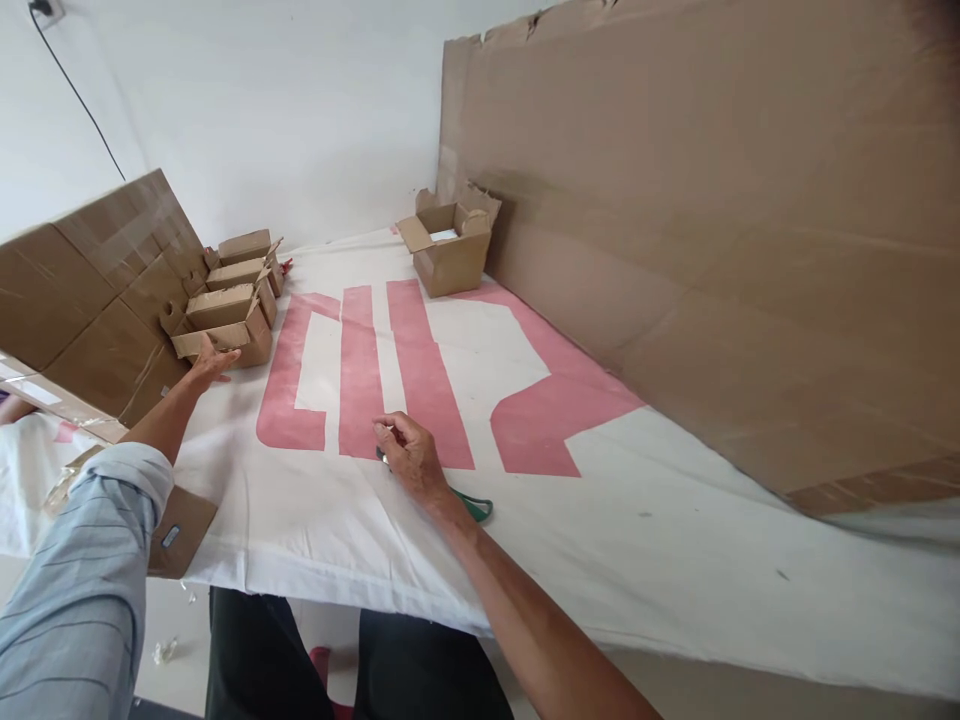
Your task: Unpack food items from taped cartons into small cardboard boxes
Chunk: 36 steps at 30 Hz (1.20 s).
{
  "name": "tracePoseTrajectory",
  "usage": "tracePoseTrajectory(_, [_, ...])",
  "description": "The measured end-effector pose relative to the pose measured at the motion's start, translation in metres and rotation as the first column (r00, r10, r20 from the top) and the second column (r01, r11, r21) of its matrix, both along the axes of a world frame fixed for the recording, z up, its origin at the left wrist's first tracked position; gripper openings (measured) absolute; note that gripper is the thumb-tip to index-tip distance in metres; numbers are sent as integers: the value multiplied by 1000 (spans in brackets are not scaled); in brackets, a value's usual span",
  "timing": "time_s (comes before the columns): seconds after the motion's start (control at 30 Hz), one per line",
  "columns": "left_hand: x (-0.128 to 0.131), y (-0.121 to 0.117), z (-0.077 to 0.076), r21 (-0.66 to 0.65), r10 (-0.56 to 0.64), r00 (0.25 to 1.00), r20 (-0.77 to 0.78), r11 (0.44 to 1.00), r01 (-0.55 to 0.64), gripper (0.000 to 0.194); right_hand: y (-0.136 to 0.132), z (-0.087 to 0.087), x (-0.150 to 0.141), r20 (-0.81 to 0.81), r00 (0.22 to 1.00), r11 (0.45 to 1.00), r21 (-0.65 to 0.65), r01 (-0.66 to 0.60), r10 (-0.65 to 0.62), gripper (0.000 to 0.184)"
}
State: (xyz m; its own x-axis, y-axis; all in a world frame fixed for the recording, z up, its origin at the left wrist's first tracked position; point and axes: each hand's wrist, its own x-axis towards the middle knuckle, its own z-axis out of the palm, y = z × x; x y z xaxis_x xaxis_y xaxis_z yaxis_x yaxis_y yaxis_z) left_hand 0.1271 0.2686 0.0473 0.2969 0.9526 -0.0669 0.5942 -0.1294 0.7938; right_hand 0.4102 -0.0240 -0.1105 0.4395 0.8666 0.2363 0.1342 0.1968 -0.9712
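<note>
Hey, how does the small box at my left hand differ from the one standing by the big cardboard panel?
The box at your left hand, the near box, stands in a row with other small boxes; the far box stands apart.
Your left hand is at the near box; neither hand is at the far box.
The far box shows something white inside; the near box shows nothing white.
Both are brown, open-topped cardboard.
</note>
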Motion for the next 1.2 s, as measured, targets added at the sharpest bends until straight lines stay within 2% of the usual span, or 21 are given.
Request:
tracePoseTrajectory(0.1, [-6,-12,17,-40,110,988,-104,993,-115,92,-2,0,0,14,1000,1000,-5,8,-8,36])
tracePoseTrajectory(0.17, [-14,-23,32,-51,141,980,-138,988,-149,96,-3,-2,1,11,1000,1000,-10,2,-2,38])
tracePoseTrajectory(0.23, [-27,-39,51,-38,137,978,-159,989,-144,106,-5,-4,2,7,1000,1000,-15,-4,4,39])
tracePoseTrajectory(0.3, [-47,-61,71,0,78,976,-204,997,-80,108,-5,-7,2,16,1000,1000,-13,1,-1,40])
tracePoseTrajectory(0.4, [-87,-107,99,74,27,949,-313,997,-4,90,-5,-12,1,33,999,1000,-5,22,-22,41])
tracePoseTrajectory(0.47, [-118,-141,111,137,74,910,-409,990,-19,77,-5,-14,0,42,999,1000,-9,26,-26,40])
tracePoseTrajectory(0.53, [-149,-171,115,205,159,846,-508,977,-61,65,-6,-15,-1,56,998,1000,-12,21,-20,39])
tracePoseTrajectory(0.67, [-197,-207,111,309,404,712,-574,912,-269,45,-7,-17,-2,94,995,1000,-6,29,-29,35])
tracePoseTrajectory(0.73, [-212,-216,104,305,482,688,-542,876,-373,36,-7,-19,-2,111,993,999,-2,43,-43,33])
tracePoseTrajectory(0.83, [-222,-224,88,230,473,732,-491,880,-415,31,-8,-21,-1,130,990,998,3,62,-62,32])
tracePoseTrajectory(0.97, [-225,-231,64,163,439,796,-416,898,-409,43,-8,-24,1,159,984,997,1,74,-73,31])
tracePoseTrajectory(1.1, [-231,-229,47,177,467,794,-389,884,-433,51,-9,-25,2,160,985,998,-3,67,-65,32])
tracePoseTrajectory(1.2, [-236,-228,40,212,438,795,-420,899,-384,53,-10,-24,2,182,981,998,-14,66,-63,32])
